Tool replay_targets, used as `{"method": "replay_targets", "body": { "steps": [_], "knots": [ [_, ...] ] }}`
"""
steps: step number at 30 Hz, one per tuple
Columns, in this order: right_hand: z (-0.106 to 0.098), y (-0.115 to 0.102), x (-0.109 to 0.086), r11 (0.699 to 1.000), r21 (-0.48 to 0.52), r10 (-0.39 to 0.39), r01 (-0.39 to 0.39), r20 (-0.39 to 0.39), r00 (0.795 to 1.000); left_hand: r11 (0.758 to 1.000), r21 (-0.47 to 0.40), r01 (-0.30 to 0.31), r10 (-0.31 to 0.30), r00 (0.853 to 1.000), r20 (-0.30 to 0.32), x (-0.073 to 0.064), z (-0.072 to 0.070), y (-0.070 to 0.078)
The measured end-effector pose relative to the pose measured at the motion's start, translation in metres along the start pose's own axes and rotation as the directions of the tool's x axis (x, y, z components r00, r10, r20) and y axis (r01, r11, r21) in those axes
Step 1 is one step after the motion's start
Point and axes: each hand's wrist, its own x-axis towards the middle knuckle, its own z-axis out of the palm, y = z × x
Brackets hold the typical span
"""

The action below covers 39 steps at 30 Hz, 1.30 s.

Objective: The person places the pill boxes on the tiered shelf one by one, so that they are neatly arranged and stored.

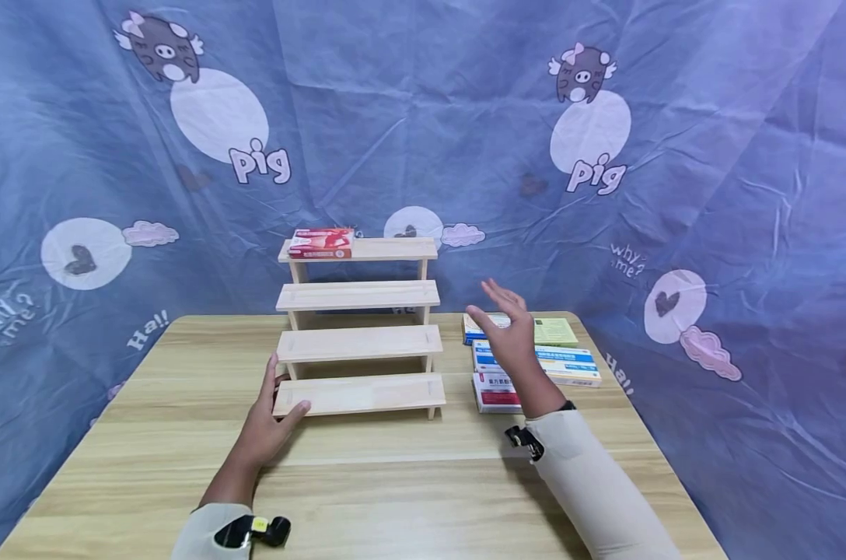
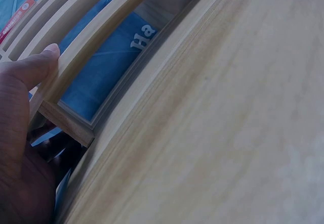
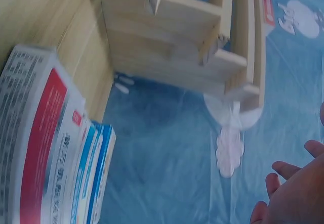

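A four-step wooden display rack stands on the table. My left hand grips the left end of its lowest step, thumb on top and fingers around the side; in the left wrist view the thumb presses on the board's edge, while the other fingers are partly hidden beneath. On the top step, at the left, lies a red-and-white medicine box. My right hand is raised with fingers spread, holding nothing, right of the rack and in front of several medicine boxes in the head view.
Right of the rack lie a white box with a red band, a blue-and-white box, a light green box and a blue-edged box. Behind the table hangs a blue printed cloth.
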Motion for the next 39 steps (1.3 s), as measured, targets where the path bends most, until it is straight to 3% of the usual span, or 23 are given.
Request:
{"method": "replay_targets", "body": {
  "steps": [9,21,30,39],
  "knots": [
    [-0.038,0.011,-0.003,0.987,-0.017,0.160,-0.161,-0.068,0.985,1.000,0.009,0.007,-0.007,1.000,-0.006,-0.001,-0.003,0.005],
    [-0.070,0.035,-0.020,0.975,-0.051,0.209,-0.216,-0.113,0.971,1.000,0.026,-0.003,0.003,1.000,-0.016,-0.001,-0.005,0.006],
    [-0.096,0.043,-0.032,0.946,-0.084,0.301,-0.314,-0.133,0.944,1.000,0.022,-0.009,0.010,1.000,-0.017,-0.001,-0.001,0.005],
    [-0.108,0.055,-0.040,0.943,-0.118,0.288,-0.310,-0.171,0.942,1.000,0.018,-0.001,0.001,1.000,-0.016,-0.002,-0.002,0.006]
  ]
}}
